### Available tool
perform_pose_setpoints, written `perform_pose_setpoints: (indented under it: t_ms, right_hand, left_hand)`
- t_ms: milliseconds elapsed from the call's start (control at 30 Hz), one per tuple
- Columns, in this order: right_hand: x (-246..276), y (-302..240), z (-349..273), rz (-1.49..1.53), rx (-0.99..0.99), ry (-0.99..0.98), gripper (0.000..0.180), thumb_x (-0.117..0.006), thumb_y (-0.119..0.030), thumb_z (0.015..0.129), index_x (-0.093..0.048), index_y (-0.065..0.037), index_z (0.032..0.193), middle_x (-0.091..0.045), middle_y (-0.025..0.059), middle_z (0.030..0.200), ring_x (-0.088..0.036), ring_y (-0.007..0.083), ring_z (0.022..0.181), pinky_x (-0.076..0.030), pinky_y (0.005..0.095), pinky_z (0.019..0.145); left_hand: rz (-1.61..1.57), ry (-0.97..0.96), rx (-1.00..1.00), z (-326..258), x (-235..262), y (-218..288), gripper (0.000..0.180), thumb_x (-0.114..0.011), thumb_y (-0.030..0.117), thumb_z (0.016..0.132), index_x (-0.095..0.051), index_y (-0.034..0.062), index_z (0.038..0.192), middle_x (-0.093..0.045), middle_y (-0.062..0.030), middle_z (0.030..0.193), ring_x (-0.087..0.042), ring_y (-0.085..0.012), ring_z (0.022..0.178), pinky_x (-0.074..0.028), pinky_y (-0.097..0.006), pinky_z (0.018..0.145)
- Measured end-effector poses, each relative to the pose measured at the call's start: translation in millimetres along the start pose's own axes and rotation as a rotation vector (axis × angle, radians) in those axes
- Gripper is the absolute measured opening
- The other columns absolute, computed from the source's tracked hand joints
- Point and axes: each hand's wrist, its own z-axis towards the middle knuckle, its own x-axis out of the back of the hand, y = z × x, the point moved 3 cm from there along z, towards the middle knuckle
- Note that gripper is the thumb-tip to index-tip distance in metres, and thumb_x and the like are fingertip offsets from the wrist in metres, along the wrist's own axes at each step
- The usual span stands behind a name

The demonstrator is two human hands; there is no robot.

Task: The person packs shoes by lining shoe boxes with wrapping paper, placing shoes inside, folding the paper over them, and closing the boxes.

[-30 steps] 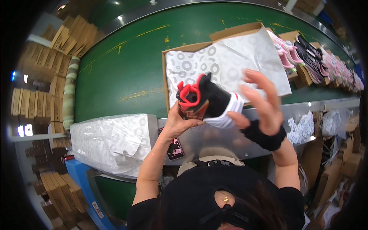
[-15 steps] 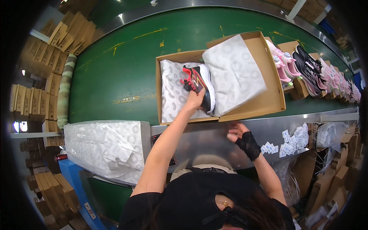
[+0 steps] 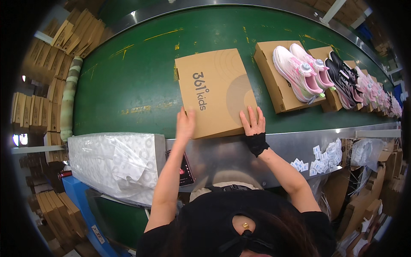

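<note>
A brown cardboard shoe box [image 3: 214, 92] lies with its lid down on the belt in front of me, turned slightly. My left hand [image 3: 186, 124] is at its near left corner, the fingers stretched and a little blurred. At the near right corner, my right hand [image 3: 255, 125] lies with spread fingers flat on the lid. A black lace cuff [image 3: 257, 144] wraps that wrist. The lid hides whatever is inside the box.
Rightward on the green belt [image 3: 128, 85] stands a row of boxes topped with shoes, first a pink and white pair [image 3: 299, 73], then a black pair [image 3: 342, 79]. Plastic-wrapped patterned paper [image 3: 115, 165], a phone [image 3: 186, 171] and small white packets [image 3: 327, 158] lie along the near edge.
The open box with paper and a black and red shoe is now covered by its lid. My left hand has left the shoe for the box corner; my right hand has come onto the lid.
</note>
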Motion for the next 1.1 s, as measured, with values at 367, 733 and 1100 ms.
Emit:
perform_pose_setpoints:
  t_ms: [367,733,1100]
  right_hand:
    - [77.1,5.0,76.3,0.073,0.033,-0.179,0.057,-0.053,-0.001,0.065,-0.048,-0.018,0.120,-0.041,0.0130,0.125,-0.036,0.0340,0.116,-0.037,0.0448,0.088]
    - [113.5,6.8,68.2,0.702,-0.228,0.022,0.057,-0.061,-0.011,0.075,-0.036,-0.007,0.126,-0.045,0.0132,0.118,-0.054,0.0200,0.089,-0.044,0.0300,0.070]
    - [68.4,4.4,4.9,0.708,-0.003,-0.317,0.044,-0.061,-0.010,0.075,-0.045,-0.007,0.117,-0.040,0.0151,0.124,-0.055,0.0205,0.085,-0.046,0.0321,0.068]
  left_hand:
    - [-1.137,-0.340,0.749,6.0,20.8,41.5,0.056,-0.050,0.048,0.078,-0.048,0.0085,0.117,-0.054,-0.0092,0.111,-0.051,-0.0221,0.103,-0.042,-0.040,0.085]
    - [-1.333,-0.173,0.652,-57.4,154.4,122.3,0.049,-0.047,0.046,0.078,-0.052,0.0107,0.112,-0.056,-0.0077,0.104,-0.052,-0.0222,0.093,-0.042,-0.040,0.079]
    - [-1.381,0.391,0.462,-191.5,269.7,113.9,0.059,-0.046,0.052,0.072,-0.047,0.0155,0.118,-0.050,-0.0097,0.113,-0.046,-0.0304,0.103,-0.032,-0.058,0.083]
